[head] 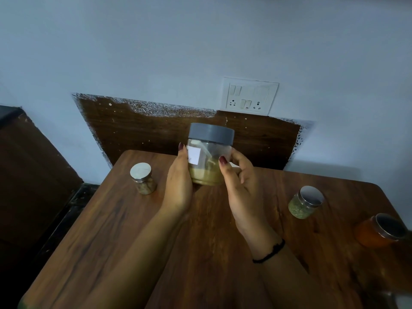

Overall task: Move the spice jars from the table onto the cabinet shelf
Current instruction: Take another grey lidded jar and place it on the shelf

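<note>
While the left hand [178,184] and right hand [239,188] hold the grey-lidded jar [209,157] from either side, it sits upright over the far middle of the surface [200,253]; lifted or just grazing, cannot tell. Both sets of fingers [223,165] curl round the clear wall, low down, not on the lid.

Risks, as judged:
- Smooth wall: releasing one hand for the carry could let it slip.
- Lid tightness not visible; a tilt could spill the powder.
- Cabinet shelf not in view, so the carry means a turn.
- Silver-lidded jar [143,179], green jar [305,202] and orange jar [380,230] remain on the surface. The orange one is near the right edge, so a swinging forearm could knock it off.
</note>
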The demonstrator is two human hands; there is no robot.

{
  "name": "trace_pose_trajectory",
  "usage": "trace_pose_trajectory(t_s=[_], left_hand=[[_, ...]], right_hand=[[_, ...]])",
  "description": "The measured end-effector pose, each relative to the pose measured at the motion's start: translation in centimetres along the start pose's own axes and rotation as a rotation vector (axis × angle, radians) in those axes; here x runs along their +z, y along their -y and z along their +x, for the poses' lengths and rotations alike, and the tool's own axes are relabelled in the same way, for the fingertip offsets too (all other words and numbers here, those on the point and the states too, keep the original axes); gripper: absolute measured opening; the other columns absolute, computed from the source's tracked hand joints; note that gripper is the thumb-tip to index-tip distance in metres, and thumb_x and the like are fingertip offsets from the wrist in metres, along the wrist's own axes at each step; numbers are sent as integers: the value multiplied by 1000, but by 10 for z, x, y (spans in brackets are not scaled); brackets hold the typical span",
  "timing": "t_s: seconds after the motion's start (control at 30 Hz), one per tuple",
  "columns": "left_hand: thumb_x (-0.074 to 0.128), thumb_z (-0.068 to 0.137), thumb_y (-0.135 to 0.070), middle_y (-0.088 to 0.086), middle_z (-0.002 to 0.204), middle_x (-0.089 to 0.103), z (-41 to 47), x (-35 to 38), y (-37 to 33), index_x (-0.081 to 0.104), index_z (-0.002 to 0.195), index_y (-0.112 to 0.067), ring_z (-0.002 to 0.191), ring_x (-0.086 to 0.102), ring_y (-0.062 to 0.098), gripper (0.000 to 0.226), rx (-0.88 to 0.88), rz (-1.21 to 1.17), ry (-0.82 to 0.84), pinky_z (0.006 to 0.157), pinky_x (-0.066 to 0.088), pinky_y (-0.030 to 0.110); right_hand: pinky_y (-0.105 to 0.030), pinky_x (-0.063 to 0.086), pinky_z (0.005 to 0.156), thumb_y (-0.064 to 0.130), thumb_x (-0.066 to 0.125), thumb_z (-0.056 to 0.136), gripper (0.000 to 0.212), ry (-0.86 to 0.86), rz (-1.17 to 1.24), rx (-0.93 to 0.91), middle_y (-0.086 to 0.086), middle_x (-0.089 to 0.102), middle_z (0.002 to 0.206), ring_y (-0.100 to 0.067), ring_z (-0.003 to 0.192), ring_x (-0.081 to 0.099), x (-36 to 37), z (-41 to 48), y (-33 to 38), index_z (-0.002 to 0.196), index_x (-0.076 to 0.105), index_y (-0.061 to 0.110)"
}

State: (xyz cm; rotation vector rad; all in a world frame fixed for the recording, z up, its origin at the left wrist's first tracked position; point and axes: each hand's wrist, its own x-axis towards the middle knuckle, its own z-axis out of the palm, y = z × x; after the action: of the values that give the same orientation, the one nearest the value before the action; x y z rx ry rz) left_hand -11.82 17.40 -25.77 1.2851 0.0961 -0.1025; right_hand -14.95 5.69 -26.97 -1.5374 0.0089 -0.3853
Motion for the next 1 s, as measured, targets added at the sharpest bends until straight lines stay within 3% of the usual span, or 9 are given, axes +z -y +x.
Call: trace_pose_trajectory(t_s=[0.07, 0.13, 0.3, 0.4, 0.53, 0.67, 0.73, 0.87, 1.0], left_hand=[[38, 87, -72, 6, 119, 71, 2, 1, 2, 72, 109, -38, 116, 65, 26, 53, 53, 70, -2, 102, 49, 57], [38, 84, -72, 5, 117, 70, 2, 1, 6, 72, 101, -44, 115, 65, 25, 47, 105, 89, -2, 103, 48, 56], [37, 89, -69, 6, 125, 67, 4, 1, 8, 68, 118, -32, 122, 62, 25, 56, 124, 117, 31, 106, 45, 56], [36, 99, -52, -5, 131, 64, 5, 1, 4, 66, 125, -33, 129, 56, 21, 44, 108, 75, -1, 104, 49, 53], [36, 106, -35, 5, 122, 69, 2, 0, -3, 67, 123, -23, 120, 63, 24, 38, 128, 21, 5, 102, 51, 52], [37, 93, -68, 2, 129, 68, -2, 3, -12, 70, 120, -34, 128, 58, 22, 54, 129, 80, 84, 113, 39, 53], [36, 93, -66, 3, 129, 68, -4, 5, -17, 71, 119, -33, 128, 59, 21, 55, 122, 52, 127, 114, 39, 51], [38, 95, -61, 1, 125, 69, -8, 10, -24, 70, 115, -40, 123, 62, 19, 43, 177, 96, 157, 111, 42, 54], [34, 104, -47, -7, 118, 68, -11, 15, -28, 66, 117, -36, 117, 62, 13, 36, 279, 206, 147, 105, 48, 48]], right_hand=[[-45, 57, 89, 49, 65, 87, 47, 19, 16, 11, 0, 70, 116, -18, 107, 68, 0, 0, 1, 128, 60, 27], [-38, 59, 84, 38, 71, 85, 46, 12, 47, -2, 1, 71, 114, -17, 103, 69, 1, 0, 3, 127, 60, 22], [-42, 60, 84, 37, 79, 74, 62, -21, 91, -13, -2, 69, 117, -20, 105, 69, 1, 1, 5, 129, 58, 18], [-32, 59, 81, 34, 75, 77, 56, 0, 138, -27, 4, 71, 115, -16, 106, 69, -3, 4, 9, 128, 57, 18], [-27, 56, 82, 43, 71, 73, 64, -30, 194, -31, 1, 68, 118, -12, 110, 66, -8, 4, 13, 130, 53, 18], [-26, 55, 85, 49, 71, 77, 63, -12, 212, -62, -2, 67, 121, -15, 115, 64, -7, 1, 17, 129, 53, 17], [-28, 55, 87, 61, 69, 77, 69, 2, 219, -59, -3, 66, 123, -18, 117, 63, -6, 1, 19, 129, 55, 19], [-29, 54, 86, 50, 62, 81, 63, 17, 235, -61, -7, 65, 126, -20, 118, 63, -9, 4, 24, 132, 53, 14], [-23, 54, 85, 62, 67, 78, 68, 71, 210, -117, 4, 67, 123, -14, 117, 63, -12, 7, 34, 130, 53, 20]])
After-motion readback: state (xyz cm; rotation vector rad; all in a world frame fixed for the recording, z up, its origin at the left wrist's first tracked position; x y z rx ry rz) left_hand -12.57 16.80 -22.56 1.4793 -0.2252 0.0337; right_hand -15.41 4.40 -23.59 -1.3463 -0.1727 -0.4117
